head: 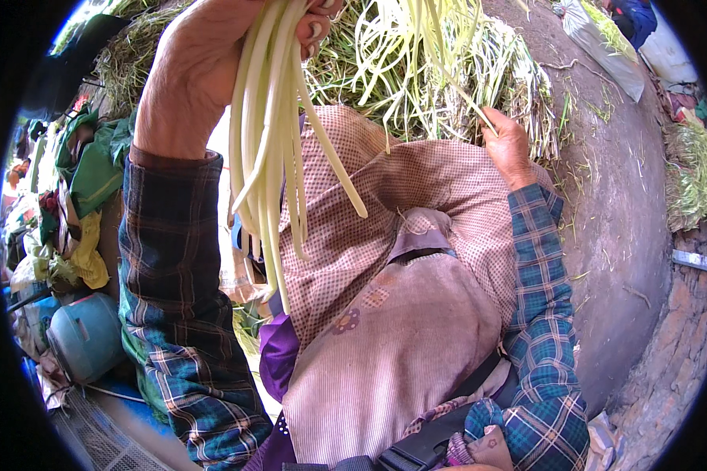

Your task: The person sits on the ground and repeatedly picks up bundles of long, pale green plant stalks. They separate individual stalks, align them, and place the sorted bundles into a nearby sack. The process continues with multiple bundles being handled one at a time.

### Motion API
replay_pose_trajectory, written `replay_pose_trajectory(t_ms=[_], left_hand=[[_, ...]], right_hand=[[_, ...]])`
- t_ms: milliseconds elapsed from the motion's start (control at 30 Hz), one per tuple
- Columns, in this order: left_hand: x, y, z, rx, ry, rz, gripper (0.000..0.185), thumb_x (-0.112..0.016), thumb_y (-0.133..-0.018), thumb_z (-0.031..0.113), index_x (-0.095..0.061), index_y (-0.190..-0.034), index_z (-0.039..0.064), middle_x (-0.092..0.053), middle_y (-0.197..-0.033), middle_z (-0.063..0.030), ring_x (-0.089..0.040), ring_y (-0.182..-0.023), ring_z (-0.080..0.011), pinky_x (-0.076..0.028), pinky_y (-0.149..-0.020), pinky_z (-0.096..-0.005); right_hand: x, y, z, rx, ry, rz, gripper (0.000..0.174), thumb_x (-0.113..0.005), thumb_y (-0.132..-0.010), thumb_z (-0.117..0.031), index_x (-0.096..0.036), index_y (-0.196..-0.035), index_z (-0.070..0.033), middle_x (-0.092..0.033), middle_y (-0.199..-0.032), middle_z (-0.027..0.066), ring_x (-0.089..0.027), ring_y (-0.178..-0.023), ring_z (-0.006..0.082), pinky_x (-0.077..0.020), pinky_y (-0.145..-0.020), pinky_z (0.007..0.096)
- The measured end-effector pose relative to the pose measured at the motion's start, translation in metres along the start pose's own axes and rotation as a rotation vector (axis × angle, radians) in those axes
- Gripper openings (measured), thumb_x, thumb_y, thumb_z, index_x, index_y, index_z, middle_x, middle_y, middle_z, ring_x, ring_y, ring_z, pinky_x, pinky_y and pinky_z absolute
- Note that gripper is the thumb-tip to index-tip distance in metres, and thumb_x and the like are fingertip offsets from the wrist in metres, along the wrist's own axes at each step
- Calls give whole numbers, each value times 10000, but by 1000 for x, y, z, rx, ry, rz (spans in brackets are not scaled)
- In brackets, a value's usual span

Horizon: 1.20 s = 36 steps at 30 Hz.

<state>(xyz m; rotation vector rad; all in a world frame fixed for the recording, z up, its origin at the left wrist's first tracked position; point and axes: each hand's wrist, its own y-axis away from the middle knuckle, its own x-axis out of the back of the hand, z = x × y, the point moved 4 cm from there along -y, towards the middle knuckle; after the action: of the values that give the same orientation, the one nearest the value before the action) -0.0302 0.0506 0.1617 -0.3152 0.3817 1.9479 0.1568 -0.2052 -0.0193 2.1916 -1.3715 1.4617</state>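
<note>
At the upper left, my left hand is raised near the camera, closed around a bunch of pale yellow-green stalks that hang down over my lap. My right hand, lower and at the right beside my knee, pinches the end of one long thin pale leaf. More loose pale leaves dangle at the top between the hands. Behind them lies a heap of green and whitish stalks. A checked and striped apron covers my lap.
A blue-green plastic container and a green cloth or bag lie at the left. White sacking with greens is at the upper right, near part of a person in blue. A bundle of greens rests at the far right.
</note>
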Motion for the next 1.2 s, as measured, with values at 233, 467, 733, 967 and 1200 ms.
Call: replay_pose_trajectory(t_ms=[233,467,733,967,1200], left_hand=[[2,-6,4,12,-23,-298,318,-505,-883,110,-438,-1091,-121,-467,-717,-34,-424,-515,-62,-363,-447,-183],[0,0,0,35,37,-246,321,-494,-889,121,-419,-1091,-117,-427,-677,-30,-409,-489,-62,-363,-435,-183],[-13,1,-2,44,38,-271,307,-486,-892,110,-413,-1086,-117,-411,-691,-34,-392,-494,-64,-351,-443,-191],[-24,-4,-4,29,46,-309,297,-501,-882,91,-427,-1074,-124,-451,-721,-38,-398,-512,-66,-348,-462,-190],[-24,-12,-5,45,70,-91,166,-563,-816,52,-518,-934,-56,-496,-668,-45,-466,-495,-97,-411,-436,-189]], right_hand=[[-10,2,14,-64,56,-200,277,-627,-676,7,-592,-947,-39,-597,-711,69,-586,-632,137,-444,-587,275],[-11,5,8,-80,34,-293,224,-680,-720,-108,-607,-925,-54,-639,-735,71,-604,-637,142,-468,-600,282],[-9,9,-1,-21,43,-336,247,-681,-720,-162,-615,-933,-56,-648,-779,105,-619,-672,204,-484,-635,308],[-12,11,1,-40,-13,-371,255,-664,-719,-213,-620,-939,-91,-640,-829,147,-616,-789,310,-482,-705,391],[-17,13,-5,-65,-46,-472,233,-668,-708,-196,-612,-885,-55,-624,-774,152,-608,-735,305,-467,-666,377]])
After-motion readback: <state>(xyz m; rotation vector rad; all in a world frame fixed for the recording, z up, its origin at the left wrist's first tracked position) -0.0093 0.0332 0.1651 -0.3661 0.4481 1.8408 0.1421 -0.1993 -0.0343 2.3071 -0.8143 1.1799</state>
